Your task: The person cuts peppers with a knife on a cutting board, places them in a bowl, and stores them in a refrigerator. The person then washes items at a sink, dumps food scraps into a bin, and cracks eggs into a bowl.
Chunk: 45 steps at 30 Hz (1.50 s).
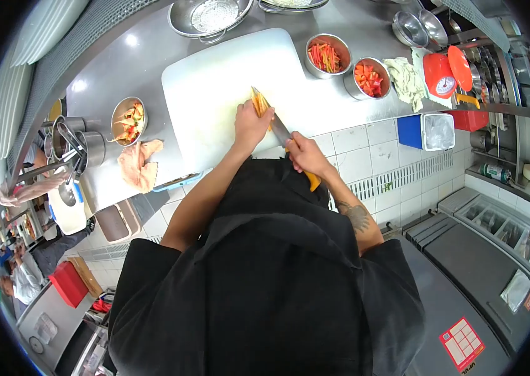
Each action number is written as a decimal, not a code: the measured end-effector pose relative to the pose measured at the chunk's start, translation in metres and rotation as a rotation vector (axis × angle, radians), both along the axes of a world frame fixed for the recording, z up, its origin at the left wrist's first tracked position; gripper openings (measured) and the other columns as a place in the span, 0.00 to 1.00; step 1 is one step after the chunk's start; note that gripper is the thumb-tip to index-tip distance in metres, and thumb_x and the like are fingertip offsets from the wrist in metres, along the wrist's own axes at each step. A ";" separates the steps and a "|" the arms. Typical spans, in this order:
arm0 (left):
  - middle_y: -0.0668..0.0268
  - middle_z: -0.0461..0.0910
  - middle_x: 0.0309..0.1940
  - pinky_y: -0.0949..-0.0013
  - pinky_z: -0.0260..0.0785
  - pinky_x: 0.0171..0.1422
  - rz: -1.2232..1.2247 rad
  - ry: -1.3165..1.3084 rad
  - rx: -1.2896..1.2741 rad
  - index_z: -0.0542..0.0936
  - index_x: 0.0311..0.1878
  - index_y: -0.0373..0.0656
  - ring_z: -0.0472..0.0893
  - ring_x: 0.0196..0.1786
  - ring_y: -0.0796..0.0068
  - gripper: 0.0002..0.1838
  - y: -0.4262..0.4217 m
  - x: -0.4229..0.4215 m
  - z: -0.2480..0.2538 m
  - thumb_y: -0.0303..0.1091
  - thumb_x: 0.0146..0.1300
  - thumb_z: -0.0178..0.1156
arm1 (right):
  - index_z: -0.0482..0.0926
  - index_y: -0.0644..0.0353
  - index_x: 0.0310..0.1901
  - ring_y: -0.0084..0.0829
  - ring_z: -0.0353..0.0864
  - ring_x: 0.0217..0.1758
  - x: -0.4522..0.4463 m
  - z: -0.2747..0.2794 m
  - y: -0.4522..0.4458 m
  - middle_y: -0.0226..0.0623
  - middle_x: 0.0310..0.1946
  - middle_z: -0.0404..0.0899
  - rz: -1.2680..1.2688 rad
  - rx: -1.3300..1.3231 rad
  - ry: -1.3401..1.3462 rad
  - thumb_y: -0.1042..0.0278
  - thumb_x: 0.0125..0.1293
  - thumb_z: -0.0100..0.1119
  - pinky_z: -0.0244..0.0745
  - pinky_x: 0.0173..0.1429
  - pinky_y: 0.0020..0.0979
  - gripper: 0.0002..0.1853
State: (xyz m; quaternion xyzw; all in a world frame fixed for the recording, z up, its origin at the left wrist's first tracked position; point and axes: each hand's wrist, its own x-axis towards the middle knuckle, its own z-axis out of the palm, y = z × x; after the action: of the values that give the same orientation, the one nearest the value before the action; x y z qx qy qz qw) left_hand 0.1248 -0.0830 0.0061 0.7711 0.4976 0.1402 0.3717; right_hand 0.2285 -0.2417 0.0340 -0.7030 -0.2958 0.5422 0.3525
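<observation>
Over the lower right part of a white cutting board [208, 81], my left hand [251, 127] is closed on yellow pepper [258, 103], its strips poking out past the fingers. My right hand [307, 156] grips a kitchen knife [280, 130] with a yellow handle. The blade lies along the right side of the pepper, close to my left fingers; whether it touches the pepper I cannot tell. Right of the board stand a metal bowl of red pepper strips [325, 56] and a metal bowl of red pepper pieces [368, 79].
Left of the board are a metal bowl of trimmings [129, 121] and a crumpled pinkish cloth [141, 165]. Metal colanders [210, 15] stand behind it. A pale cloth [406, 81] and a red scale [440, 76] sit at right. Another person [26, 279] is far left.
</observation>
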 end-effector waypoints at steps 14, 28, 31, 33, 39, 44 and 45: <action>0.50 0.80 0.37 0.61 0.75 0.44 -0.038 -0.202 0.034 0.79 0.45 0.31 0.82 0.38 0.58 0.16 0.007 0.046 0.026 0.33 0.57 0.64 | 0.67 0.68 0.40 0.61 0.78 0.26 0.013 0.044 0.002 0.62 0.20 0.76 -0.059 0.176 -0.316 0.64 0.73 0.46 0.72 0.33 0.55 0.13; 0.58 0.84 0.29 0.71 0.77 0.31 -0.541 0.059 -0.148 0.82 0.33 0.32 0.83 0.26 0.75 0.09 0.088 0.236 0.058 0.30 0.54 0.64 | 0.70 0.67 0.36 0.56 0.79 0.27 0.092 0.112 -0.101 0.57 0.21 0.77 -0.399 -0.055 -0.449 0.62 0.70 0.52 0.72 0.33 0.49 0.14; 0.52 0.84 0.32 0.65 0.79 0.38 -0.522 0.075 0.336 0.83 0.40 0.34 0.85 0.30 0.66 0.17 0.115 0.234 0.039 0.39 0.54 0.66 | 0.72 0.63 0.40 0.59 0.78 0.32 0.079 0.107 -0.121 0.56 0.22 0.77 -0.261 -0.046 -0.462 0.62 0.67 0.54 0.71 0.37 0.51 0.12; 0.47 0.84 0.37 0.59 0.75 0.52 -0.695 0.434 0.086 0.83 0.44 0.36 0.85 0.42 0.58 0.22 0.118 0.243 0.050 0.45 0.52 0.66 | 0.73 0.61 0.42 0.58 0.79 0.34 0.066 0.094 -0.114 0.55 0.25 0.78 -0.018 0.026 -0.551 0.62 0.65 0.55 0.73 0.38 0.52 0.11; 0.48 0.83 0.36 0.57 0.78 0.48 -0.712 0.004 0.404 0.82 0.42 0.35 0.85 0.39 0.54 0.21 0.113 0.229 0.015 0.46 0.58 0.64 | 0.73 0.53 0.47 0.49 0.82 0.32 0.011 0.021 -0.045 0.44 0.35 0.78 0.336 0.250 -0.861 0.62 0.62 0.58 0.78 0.35 0.47 0.13; 0.54 0.80 0.21 0.61 0.78 0.29 -0.586 0.118 -0.125 0.78 0.28 0.36 0.83 0.20 0.66 0.23 0.134 0.186 0.029 0.51 0.63 0.61 | 0.73 0.50 0.46 0.40 0.81 0.39 -0.004 -0.004 0.009 0.37 0.37 0.76 0.468 0.474 -0.966 0.66 0.61 0.57 0.77 0.36 0.42 0.11; 0.55 0.81 0.20 0.61 0.78 0.29 -0.601 0.153 -0.058 0.78 0.27 0.36 0.83 0.20 0.64 0.22 0.145 0.176 0.026 0.49 0.62 0.62 | 0.73 0.49 0.46 0.38 0.80 0.41 -0.006 -0.004 0.018 0.35 0.37 0.76 0.487 0.475 -0.995 0.67 0.61 0.57 0.76 0.38 0.41 0.11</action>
State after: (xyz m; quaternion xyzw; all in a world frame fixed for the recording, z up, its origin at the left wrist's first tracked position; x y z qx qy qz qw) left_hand 0.3006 0.0616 0.0323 0.8810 0.2778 -0.0489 0.3798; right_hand 0.2228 -0.2236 0.0297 -0.6863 -0.6908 0.1326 0.1847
